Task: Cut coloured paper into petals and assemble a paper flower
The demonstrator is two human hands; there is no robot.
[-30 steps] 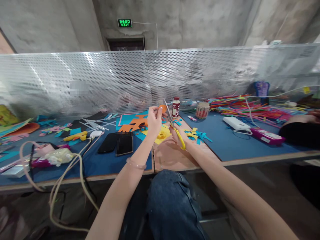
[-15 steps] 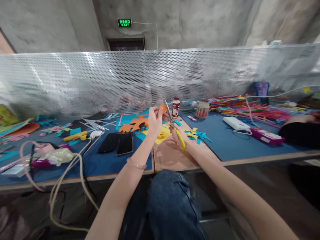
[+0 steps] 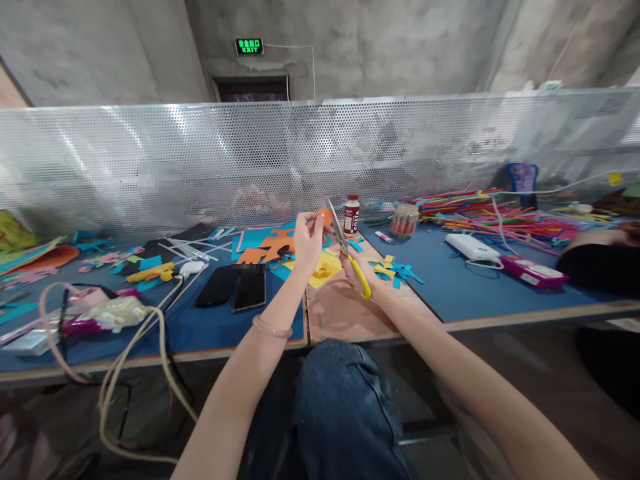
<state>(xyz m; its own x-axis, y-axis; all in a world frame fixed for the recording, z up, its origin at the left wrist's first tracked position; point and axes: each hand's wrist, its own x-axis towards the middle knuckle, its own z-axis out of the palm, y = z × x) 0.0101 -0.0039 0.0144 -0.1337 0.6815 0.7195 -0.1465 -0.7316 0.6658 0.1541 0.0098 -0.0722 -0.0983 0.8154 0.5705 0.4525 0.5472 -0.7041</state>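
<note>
The small orange paper piece [image 3: 327, 217] is up above the tabletop [image 3: 465, 297], pinched between the thumb and fingers of your left hand [image 3: 309, 235], which are closed on it. Just right of it are the scissors [image 3: 338, 228], blades pointing far and slightly left; you cannot tell from here whether the blades touch the paper. Your right hand [image 3: 356, 272] has its fingers wrapped around the yellow handles, though how far they are spread is hidden. You wear a pale bracelet [image 3: 271, 328] on your left wrist.

Below your hands, yellow paper [image 3: 320, 275] lies near a pale wooden panel [image 3: 330, 313], with yellow and blue scraps [image 3: 387, 268] to the right. Left of your left hand, cut orange paper [image 3: 273, 247] rests on blue sheets, and nearer you are two dark phones [image 3: 250, 287] side by side.

On the far side of your right hand stands a dark red bottle [image 3: 351, 217], upright, with a clear jar [image 3: 405, 221] to its right. Farther right you have a white device [image 3: 473, 247], a magenta box [image 3: 535, 272] and a heap of coloured strips [image 3: 475, 212]. A perforated metal screen [image 3: 200, 147] runs along the far edge.
</note>
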